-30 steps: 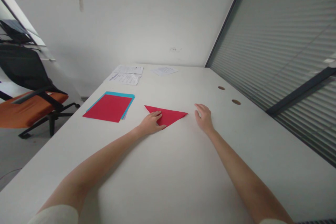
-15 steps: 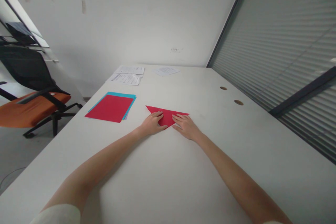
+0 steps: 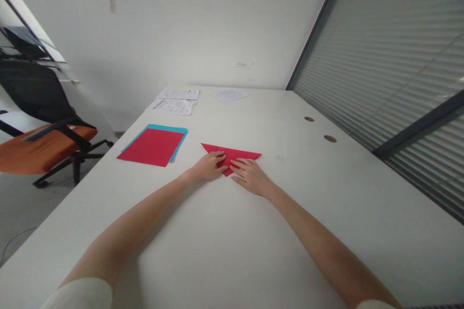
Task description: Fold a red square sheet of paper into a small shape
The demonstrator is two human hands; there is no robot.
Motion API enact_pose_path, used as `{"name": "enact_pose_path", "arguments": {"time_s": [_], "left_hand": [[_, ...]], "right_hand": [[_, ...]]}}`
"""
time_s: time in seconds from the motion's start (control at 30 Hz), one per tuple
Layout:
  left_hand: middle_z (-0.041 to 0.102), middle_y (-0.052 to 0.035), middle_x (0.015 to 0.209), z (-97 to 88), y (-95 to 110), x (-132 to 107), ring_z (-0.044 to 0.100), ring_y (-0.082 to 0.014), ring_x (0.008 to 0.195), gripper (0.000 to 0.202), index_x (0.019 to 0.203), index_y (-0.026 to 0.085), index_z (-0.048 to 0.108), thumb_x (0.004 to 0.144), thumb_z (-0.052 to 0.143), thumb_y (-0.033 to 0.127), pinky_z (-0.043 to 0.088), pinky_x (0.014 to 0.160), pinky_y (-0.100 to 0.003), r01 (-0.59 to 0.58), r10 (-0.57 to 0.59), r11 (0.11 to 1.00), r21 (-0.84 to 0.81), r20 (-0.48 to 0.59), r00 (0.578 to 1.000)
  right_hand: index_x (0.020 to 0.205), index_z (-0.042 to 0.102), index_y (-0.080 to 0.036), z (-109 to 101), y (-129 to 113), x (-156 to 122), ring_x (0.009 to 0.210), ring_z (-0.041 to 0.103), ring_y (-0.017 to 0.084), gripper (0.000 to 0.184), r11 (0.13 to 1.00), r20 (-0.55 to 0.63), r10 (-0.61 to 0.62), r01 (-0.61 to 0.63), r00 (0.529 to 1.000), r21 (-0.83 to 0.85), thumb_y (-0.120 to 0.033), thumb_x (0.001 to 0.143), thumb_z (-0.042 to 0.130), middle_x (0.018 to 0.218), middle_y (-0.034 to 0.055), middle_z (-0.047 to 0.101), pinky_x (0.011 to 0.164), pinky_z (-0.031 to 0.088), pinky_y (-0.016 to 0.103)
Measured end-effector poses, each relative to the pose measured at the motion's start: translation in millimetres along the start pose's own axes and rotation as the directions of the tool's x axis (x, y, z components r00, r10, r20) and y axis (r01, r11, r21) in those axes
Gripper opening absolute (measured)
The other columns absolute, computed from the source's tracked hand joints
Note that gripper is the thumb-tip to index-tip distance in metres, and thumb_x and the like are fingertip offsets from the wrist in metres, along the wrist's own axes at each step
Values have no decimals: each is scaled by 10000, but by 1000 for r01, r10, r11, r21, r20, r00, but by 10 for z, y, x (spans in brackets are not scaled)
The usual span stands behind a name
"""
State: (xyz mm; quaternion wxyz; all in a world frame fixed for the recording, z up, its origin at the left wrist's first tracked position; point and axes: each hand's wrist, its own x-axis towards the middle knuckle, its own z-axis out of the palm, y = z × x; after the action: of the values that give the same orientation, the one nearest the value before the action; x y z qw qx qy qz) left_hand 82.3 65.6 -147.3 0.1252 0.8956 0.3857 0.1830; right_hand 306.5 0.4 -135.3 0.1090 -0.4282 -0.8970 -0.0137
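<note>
A red sheet of paper (image 3: pixel 232 151), folded into a triangle, lies on the white table with its long edge away from me and a corner pointing my way. My left hand (image 3: pixel 209 166) rests on its left part, fingers spread. My right hand (image 3: pixel 251 175) lies on its right part with the fingers stretched out and apart. Both hands press on the paper from above and cover some of it. To the left is a stack of coloured paper (image 3: pixel 152 147), a red sheet on top and blue showing beneath.
Printed sheets (image 3: pixel 176 106) lie at the table's far left, and another printed sheet (image 3: pixel 231 95) at its back edge. Two round holes, one being the nearer hole (image 3: pixel 330 139), pierce the table at right. An orange office chair (image 3: pixel 47 147) stands left, beyond the table edge.
My right hand has slid a little left and toward me over the folded red paper. My left hand has shifted slightly left. The paper stays in place.
</note>
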Motion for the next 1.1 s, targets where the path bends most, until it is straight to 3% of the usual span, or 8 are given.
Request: {"name": "enact_pose_path", "arguments": {"time_s": [0.2, 0.63, 0.8, 1.1], "left_hand": [[536, -177, 1429, 35, 49, -23, 501, -302, 1336, 615, 1297, 108, 616, 864, 590, 543, 383, 1144, -427, 15, -15, 1000, -4, -52, 999], [550, -158, 1421, 28, 113, -39, 511, -280, 1326, 586, 1312, 130, 594, 867, 590, 510, 388, 1139, -420, 29, -28, 1000, 6, -81, 996], [532, -142, 1442, 17, 106, -48, 468, -295, 1359, 633, 1347, 155, 563, 838, 631, 525, 339, 1166, -444, 38, -34, 998, 47, -85, 996], [425, -135, 1529, 36, -22, -39, 353, -308, 1440, 785, 1417, 180, 503, 822, 550, 690, 239, 1204, -464, 64, -58, 988, 140, -46, 997]], "right_hand": [[1327, 613, -208, 19, -22, -14, 1288, 517, 300, 428, 999, -32, -25, 26, 999, 26, -386, 1000, 402, 1373, 142, 600, 1059, 390, 521], [1282, 648, -219, 89, -3, -26, 1278, 519, 283, 396, 998, -65, 13, -10, 998, 58, -384, 986, 443, 1366, 117, 607, 1074, 397, 501], [1266, 660, -229, 83, -3, -21, 1258, 532, 282, 390, 996, -77, 26, -19, 997, 86, -401, 979, 459, 1356, 112, 615, 1061, 407, 505], [1247, 673, -226, 49, -15, -8, 1278, 532, 281, 378, 991, -48, 56, -50, 997, 126, -402, 972, 482, 1356, 112, 619, 1078, 393, 505]]}}
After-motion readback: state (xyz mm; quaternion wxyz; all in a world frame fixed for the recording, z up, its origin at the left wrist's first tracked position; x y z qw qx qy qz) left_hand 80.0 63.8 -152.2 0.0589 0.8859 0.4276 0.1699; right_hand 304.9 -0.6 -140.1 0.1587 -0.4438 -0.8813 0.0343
